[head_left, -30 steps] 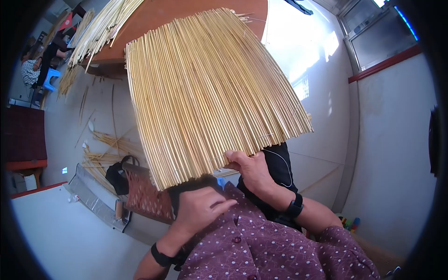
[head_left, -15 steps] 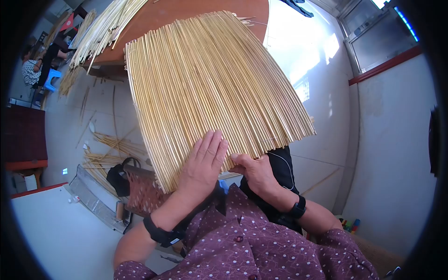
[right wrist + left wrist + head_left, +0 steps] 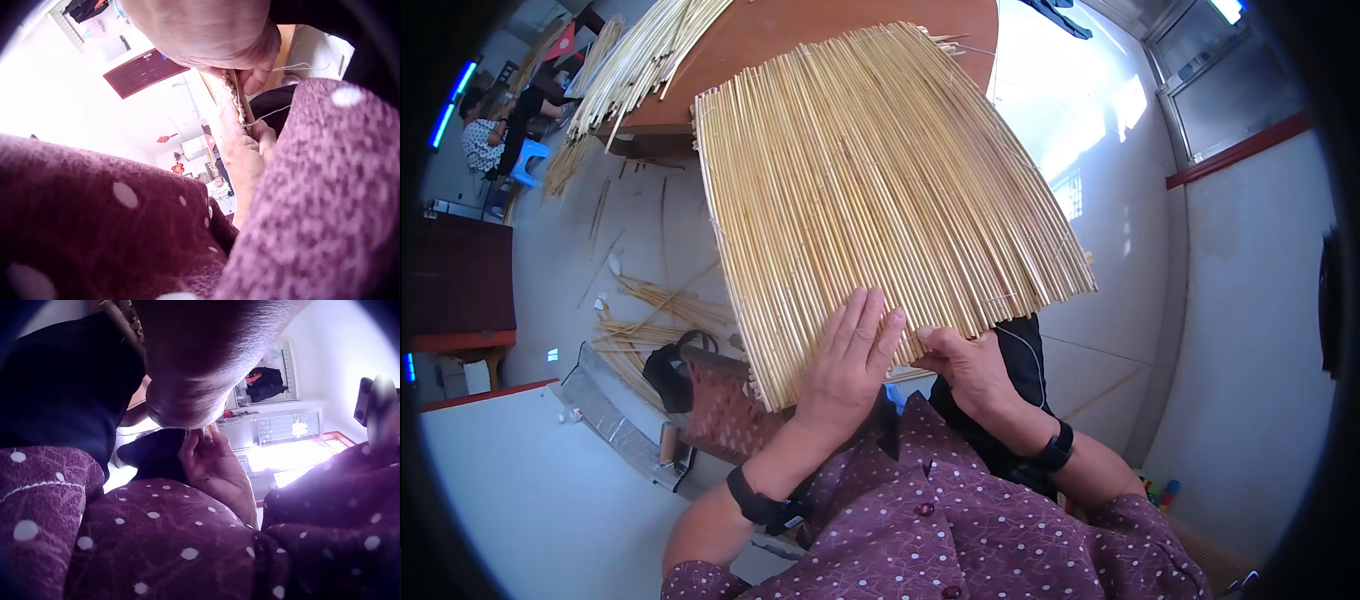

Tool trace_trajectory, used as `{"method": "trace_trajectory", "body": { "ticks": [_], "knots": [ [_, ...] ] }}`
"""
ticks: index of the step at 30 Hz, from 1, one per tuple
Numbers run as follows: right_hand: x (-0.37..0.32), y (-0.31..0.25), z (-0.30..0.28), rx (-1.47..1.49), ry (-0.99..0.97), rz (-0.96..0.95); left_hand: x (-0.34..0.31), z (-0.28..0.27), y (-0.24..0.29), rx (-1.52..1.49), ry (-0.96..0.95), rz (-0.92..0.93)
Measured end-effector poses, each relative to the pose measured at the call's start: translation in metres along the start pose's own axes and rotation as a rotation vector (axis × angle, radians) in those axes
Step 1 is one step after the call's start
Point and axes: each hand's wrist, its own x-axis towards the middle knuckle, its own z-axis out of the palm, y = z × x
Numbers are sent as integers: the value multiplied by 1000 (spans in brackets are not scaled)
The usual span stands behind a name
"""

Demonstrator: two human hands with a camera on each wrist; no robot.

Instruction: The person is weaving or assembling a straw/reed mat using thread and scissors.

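A reed mat [image 3: 870, 190] of thin golden stalks, bound with pale thread, slopes from the brown table down to the person's lap. At its near edge the left hand [image 3: 840, 375] lies with straight fingers [image 3: 862, 318] over the top face. In the right wrist view, that left hand [image 3: 240, 159] has the mat's edge [image 3: 232, 94] between its fingers and thumb. Just to the right, the right hand [image 3: 980, 375] pinches the same edge, thumb on top and the other fingers mostly hidden underneath. Both wrists wear black bands.
Loose stalks [image 3: 640, 60] lie on the brown table [image 3: 770, 40] at the back left. More stalks [image 3: 650, 300] are scattered on the floor beside a woven brown seat [image 3: 725, 410]. Another person [image 3: 485, 140] sits at the far left. A pale wall [image 3: 1250, 280] stands on the right.
The left hand has come up from below the mat's near edge onto its top face. The right hand has kept hold of the edge. The whole view has shifted slightly.
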Motion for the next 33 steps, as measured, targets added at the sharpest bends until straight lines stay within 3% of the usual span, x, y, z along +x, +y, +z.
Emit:
{"method": "trace_trajectory", "body": {
  "ticks": [8,16,21,33],
  "knots": [
    [-6,-4,6,58,21,23,0,-2,2,-28,10,-25],
    [-3,8,2,-74,-39,-46,-6,-4,-3,-64,-7,-25],
    [-6,1,6,-70,-26,-41,-11,-25,-11,-7,-72,-152],
    [-4,2,1,-96,-7,-27,-20,-15,-17,-25,-35,-117]
  ]
}}
